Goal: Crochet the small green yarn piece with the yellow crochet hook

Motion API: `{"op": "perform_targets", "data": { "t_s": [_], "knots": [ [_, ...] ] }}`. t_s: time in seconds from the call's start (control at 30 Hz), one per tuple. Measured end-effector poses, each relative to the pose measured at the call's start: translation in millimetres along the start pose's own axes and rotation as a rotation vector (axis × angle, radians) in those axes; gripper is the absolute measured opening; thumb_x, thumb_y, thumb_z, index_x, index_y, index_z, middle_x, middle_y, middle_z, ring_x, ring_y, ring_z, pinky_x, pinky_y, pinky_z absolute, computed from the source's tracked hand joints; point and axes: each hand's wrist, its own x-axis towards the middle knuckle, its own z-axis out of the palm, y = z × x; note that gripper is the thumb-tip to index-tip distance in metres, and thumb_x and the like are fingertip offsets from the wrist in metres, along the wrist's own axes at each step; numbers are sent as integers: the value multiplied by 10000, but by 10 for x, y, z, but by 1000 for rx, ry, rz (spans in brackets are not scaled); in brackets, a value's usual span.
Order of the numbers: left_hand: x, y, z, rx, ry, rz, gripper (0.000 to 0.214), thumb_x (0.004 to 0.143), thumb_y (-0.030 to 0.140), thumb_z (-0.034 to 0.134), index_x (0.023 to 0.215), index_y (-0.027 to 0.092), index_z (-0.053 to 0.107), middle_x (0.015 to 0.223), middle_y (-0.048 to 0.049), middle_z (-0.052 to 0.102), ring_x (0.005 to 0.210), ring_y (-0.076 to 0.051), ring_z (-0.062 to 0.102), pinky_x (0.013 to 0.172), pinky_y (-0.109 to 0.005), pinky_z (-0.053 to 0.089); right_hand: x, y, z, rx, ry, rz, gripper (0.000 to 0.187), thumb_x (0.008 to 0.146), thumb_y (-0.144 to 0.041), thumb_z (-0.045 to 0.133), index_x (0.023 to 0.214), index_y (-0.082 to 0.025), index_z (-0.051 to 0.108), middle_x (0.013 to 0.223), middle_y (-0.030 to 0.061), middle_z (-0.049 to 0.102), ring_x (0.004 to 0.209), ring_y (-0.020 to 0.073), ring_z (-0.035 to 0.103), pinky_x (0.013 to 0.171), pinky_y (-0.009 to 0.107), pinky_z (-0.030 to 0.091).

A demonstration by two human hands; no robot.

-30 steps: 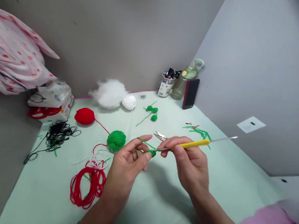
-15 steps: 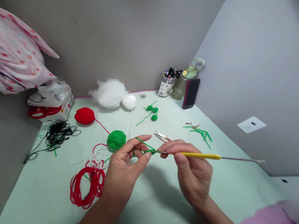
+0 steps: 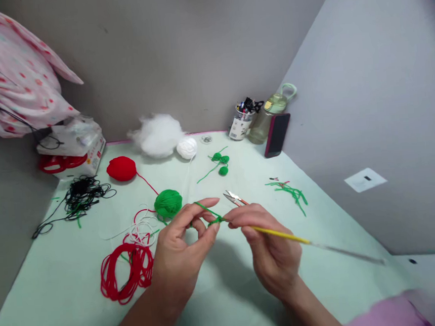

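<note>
Our left hand (image 3: 179, 247) pinches soft green yarn (image 3: 218, 218) above the surface (image 3: 327, 280); our right hand (image 3: 274, 249) grips the yellow hook (image 3: 294, 238), its free end lower than a second ago. Pointed scissors (image 3: 232, 197) lie just beyond, partly hidden; fluffy white fibre (image 3: 158, 136) sits by the surface's far edge.

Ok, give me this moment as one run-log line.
left hand: pinching green work | right hand: holding hook, tip at green work | scissors: beyond right hand | green ball: beyond left hand
</note>
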Motion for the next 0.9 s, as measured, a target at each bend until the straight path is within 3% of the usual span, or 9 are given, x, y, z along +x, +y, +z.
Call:
{"op": "perform_targets", "data": {
  "t_s": [0.07, 0.17, 0.27, 0.4, 0.5, 0.63, 0.73, 0.8, 0.9],
  "knots": [
    [-10, 5, 29, -72, 1, -47, 339, 829, 190, 847, 1139, 327, 838, 854, 33, 670, 736, -100, 554, 761, -214, 469, -37, 15, 26, -181, -16, -127, 234, 1039, -101, 550, 1123, -215, 736, 951, 80, 781, 852, 209, 752, 772, 358, 634],
    [11, 49, 38, -318, -121, -247, 527, 801, 289, 901, 1310, 280, 765, 828, 43, 663, 560, -49, 436, 532, -183, 366, -110, 31, 54, -408, -16, -275, 278, 997, -50, 611, 1165, -205, 770, 1062, 113, 771, 970, 220, 751, 789, 330, 628],
    [68, 106, 6, -529, -204, -409, 570, 767, 303, 932, 1300, 194, 763, 711, 76, 601, 486, -16, 297, 543, -175, 372, -119, 23, 50, -257, 49, -179, 292, 1015, -65, 588, 1177, -226, 770, 1041, 91, 771, 949, 217, 743, 795, 353, 621],
    [121, 125, -40, -517, -158, -387, 418, 789, 256, 907, 1194, 207, 817, 672, 70, 570, 589, -59, 457, 683, -204, 438, -28, 14, 50, 200, 181, 179, 226, 1058, -158, 561, 1068, -242, 772, 865, 33, 743, 720, 173, 679, 724, 366, 592],
    [111, 79, -35, -431, -186, -329, 343, 802, 289, 899, 1137, 250, 840, 794, 29, 645, 709, -102, 548, 706, -226, 440, 20, 32, 79, 393, 140, 290, 201, 1058, -213, 595, 1018, -238, 791, 931, 56, 768, 766, 178, 691, 661, 328, 586],
    [69, 8, 14, -396, -161, -257, 334, 806, 319, 912, 1130, 284, 840, 910, 10, 689, 863, -144, 611, 840, -265, 474, -8, 35, 108, 274, 116, 238, 231, 1042, -139, 603, 1069, -258, 799, 961, 38, 793, 745, 151, 700, 693, 307, 608],
    [48, -7, 46, -463, -161, -267, 421, 786, 318, 939, 1188, 294, 818, 920, 8, 725, 915, -150, 637, 890, -267, 477, -53, 6, 101, -6, 58, 59, 299, 992, -70, 647, 1152, -269, 803, 1036, 63, 795, 884, 186, 749, 801, 339, 635],
    [48, 1, 49, -521, -199, -341, 465, 788, 322, 940, 1231, 280, 804, 890, 5, 736, 845, -126, 628, 848, -247, 476, -60, -13, 82, -125, 21, -47, 340, 967, -47, 666, 1185, -269, 805, 1091, 87, 794, 959, 212, 759, 824, 352, 637],
    [68, 27, 27, -583, -243, -440, 428, 783, 315, 940, 1190, 248, 830, 718, 50, 630, 652, -71, 517, 734, -212, 453, -25, -21, 39, -5, 87, 33, 316, 996, -60, 625, 1154, -271, 799, 986, 55, 795, 856, 190, 734, 767, 340, 612]
  ]
}}
